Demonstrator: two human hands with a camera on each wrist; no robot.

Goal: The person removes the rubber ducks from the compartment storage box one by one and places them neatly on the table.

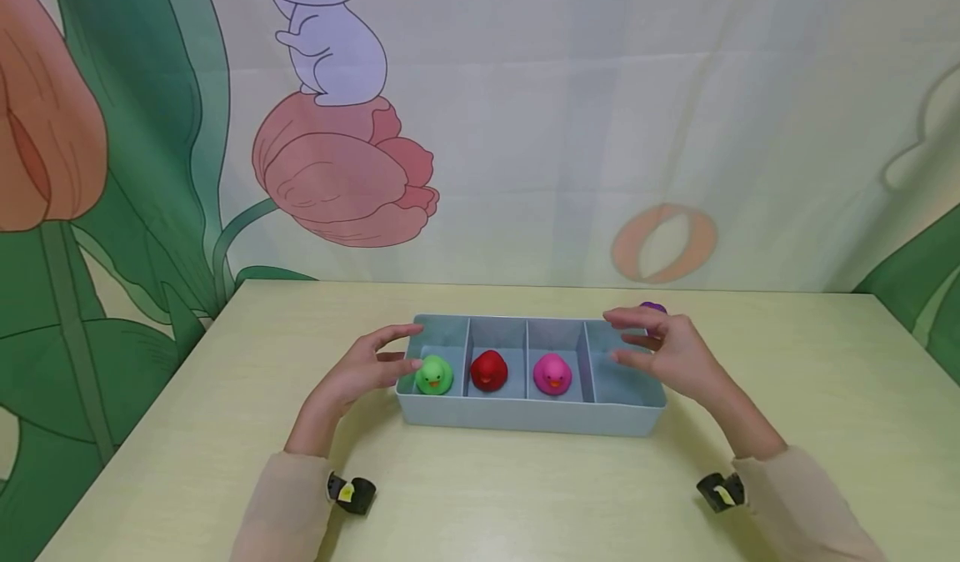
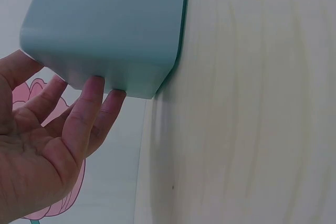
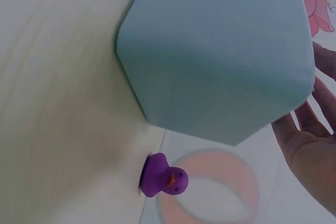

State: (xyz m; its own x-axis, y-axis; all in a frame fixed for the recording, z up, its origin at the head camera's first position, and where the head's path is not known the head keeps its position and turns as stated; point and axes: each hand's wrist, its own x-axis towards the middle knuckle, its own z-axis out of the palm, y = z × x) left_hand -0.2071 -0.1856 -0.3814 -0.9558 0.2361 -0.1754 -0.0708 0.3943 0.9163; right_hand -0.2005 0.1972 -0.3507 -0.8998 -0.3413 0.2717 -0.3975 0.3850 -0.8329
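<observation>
A pale blue-grey tray (image 1: 525, 414) with several compartments in a row sits on the table. From left to right it holds a green rubber duck (image 1: 433, 376), a red rubber duck (image 1: 489, 371) and a pink rubber duck (image 1: 552, 374); the rightmost compartment has no duck. My left hand (image 1: 363, 370) is at the tray's left end, loosely bent fingertips right at the end wall in the left wrist view. Over the right end reaches my right hand (image 1: 675, 355), thumb and fingers spread apart with nothing between them. Behind it, a purple rubber duck (image 3: 161, 176) stands outside the tray, mostly hidden in the head view.
The light wooden table (image 1: 480, 495) ends at the back against a printed curtain (image 1: 510, 128) with flowers and a white animal. Each wrist wears a small black camera, one at the left sleeve (image 1: 281, 499), another at the right sleeve (image 1: 802, 499).
</observation>
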